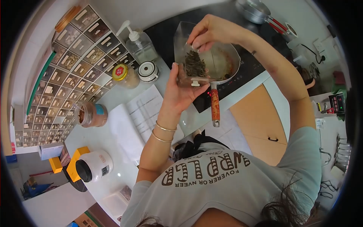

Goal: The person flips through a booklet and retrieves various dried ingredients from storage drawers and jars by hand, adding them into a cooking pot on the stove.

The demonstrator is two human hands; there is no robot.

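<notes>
My left hand [181, 90], with two bangles at the wrist, holds a clear plastic drawer [181, 47] tilted beside a pan. Dark dried leaves [195, 64] lie in the drawer. Over the drawer, my right hand [205, 36] has its fingers pinched together; what they hold, if anything, is too small to tell. The pan [236, 60] sits on the black cooktop [247, 77], its orange-patterned handle [215, 104] pointing toward me. Some liquid shows inside the pan.
Small labelled drawers [70, 60] fill the left side. Nearby are a pump bottle [140, 47], a yellow-lidded jar [126, 75], a white-lidded jar [148, 72], an open notebook [145, 108] and a black-lidded tub [99, 165]. A metal pot [252, 10] stands behind.
</notes>
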